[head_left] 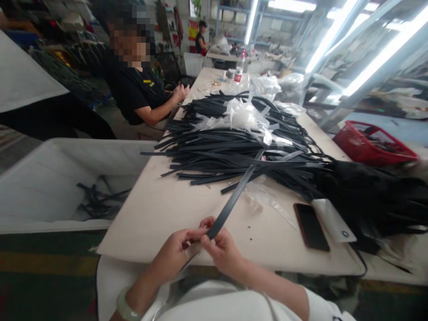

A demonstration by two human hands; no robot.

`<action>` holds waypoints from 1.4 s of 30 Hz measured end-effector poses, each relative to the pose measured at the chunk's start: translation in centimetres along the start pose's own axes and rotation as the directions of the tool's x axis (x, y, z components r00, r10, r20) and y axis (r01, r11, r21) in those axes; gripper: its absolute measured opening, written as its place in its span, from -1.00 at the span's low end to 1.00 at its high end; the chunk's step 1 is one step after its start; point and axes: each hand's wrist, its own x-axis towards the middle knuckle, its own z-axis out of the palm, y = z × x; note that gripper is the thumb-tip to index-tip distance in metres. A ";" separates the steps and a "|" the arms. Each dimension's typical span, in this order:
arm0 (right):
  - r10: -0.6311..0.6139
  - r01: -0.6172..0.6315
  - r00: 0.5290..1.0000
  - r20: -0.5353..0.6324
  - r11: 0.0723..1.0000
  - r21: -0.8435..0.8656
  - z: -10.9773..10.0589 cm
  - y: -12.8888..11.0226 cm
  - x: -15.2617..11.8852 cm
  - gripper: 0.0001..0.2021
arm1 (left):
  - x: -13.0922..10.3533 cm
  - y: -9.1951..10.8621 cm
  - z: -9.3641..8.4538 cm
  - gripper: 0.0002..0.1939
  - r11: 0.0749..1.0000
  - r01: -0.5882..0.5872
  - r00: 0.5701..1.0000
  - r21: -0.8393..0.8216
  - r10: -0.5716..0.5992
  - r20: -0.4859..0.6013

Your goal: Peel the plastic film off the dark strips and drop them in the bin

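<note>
Both hands meet at the near edge of the table around one long, flat, dark grey strap (232, 200). My left hand (179, 252) pinches it near its bend, fingers closed. My right hand (224, 252) grips the same strap from the other side, thumb and fingers pressed together. From the hands, one part of the strap runs up and away to the pile, and another hangs below toward my lap. Ahead lies a broad heap of similar dark straps (214, 156), with crumpled white film strips (245, 116) on top.
A phone (311, 227) lies beside a white packet (334, 220) on the right of the table (160, 205). At left stands a white bin (43, 178) holding dark strap pieces. A co-worker (137, 89) sits along the left side. A red basket (374, 145) stands at right.
</note>
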 end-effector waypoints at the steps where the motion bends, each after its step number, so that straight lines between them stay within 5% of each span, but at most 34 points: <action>1: -0.008 0.009 0.997 0.077 1.000 -0.006 0.3 0.0 -0.4 -0.69 | -0.1 -0.1 0.0 -0.70 1.000 -0.020 1.000 0.004 0.020 0.012; 3: 0.054 -0.057 0.997 0.062 0.998 0.037 0.0 -0.1 -0.4 -0.66 | -0.6 -0.4 -0.6 -0.71 0.999 0.013 0.999 0.042 -0.015 0.046; 7: 0.187 -0.148 0.947 -0.259 0.975 0.165 -1.9 -0.7 0.8 -0.65 | -1.2 -0.9 -2.1 -0.63 0.984 0.158 0.985 0.084 -0.163 0.058; 9: 0.086 -0.071 0.976 -0.199 0.994 0.083 -2.0 -0.9 0.8 -0.67 | -0.9 -0.6 -1.9 -0.60 0.990 0.140 0.990 0.023 -0.140 0.024; 13: -0.024 0.030 0.993 0.120 0.998 -0.049 -1.4 -1.0 -0.4 -0.68 | 0.0 0.0 -0.6 -0.65 1.000 0.015 1.000 -0.007 -0.015 0.001; 19: 0.196 -0.194 0.943 -0.268 0.980 0.033 -1.9 -0.9 -0.6 -0.54 | 0.4 0.4 -0.3 -0.63 0.998 0.058 0.998 0.022 -0.058 0.000; 24: 0.060 -0.064 0.998 -0.035 0.991 -0.117 -2.0 -1.1 -1.3 -0.65 | 1.3 1.0 0.4 -0.67 1.000 0.008 0.998 -0.021 -0.007 0.063; 29: 0.225 -0.230 0.884 -0.410 0.972 0.037 -4.2 -1.5 -1.0 -0.58 | 1.3 0.9 0.4 -0.68 0.995 0.081 0.997 0.057 -0.082 0.008; 31: 0.177 -0.203 0.917 -0.357 0.979 -0.035 -4.2 -1.5 -1.0 -0.63 | 1.6 1.3 0.9 -0.72 0.998 0.064 0.998 0.021 -0.065 0.025; 35: 0.028 -0.039 0.998 -0.064 0.982 -0.185 -4.4 -1.8 -1.8 -0.75 | 2.1 1.8 2.0 -0.75 1.000 0.018 0.999 0.001 -0.018 0.043; 40: -0.064 -0.010 0.914 -0.401 0.984 -0.180 -6.7 -2.8 -1.8 -0.76 | 1.9 1.7 1.6 -0.81 0.995 0.081 0.997 0.064 -0.080 -0.021; 42: -0.105 0.030 0.936 -0.337 0.975 -0.219 -6.3 -3.1 -1.6 -0.78 | 2.0 1.8 1.8 -0.81 0.998 0.058 0.998 0.031 -0.057 -0.015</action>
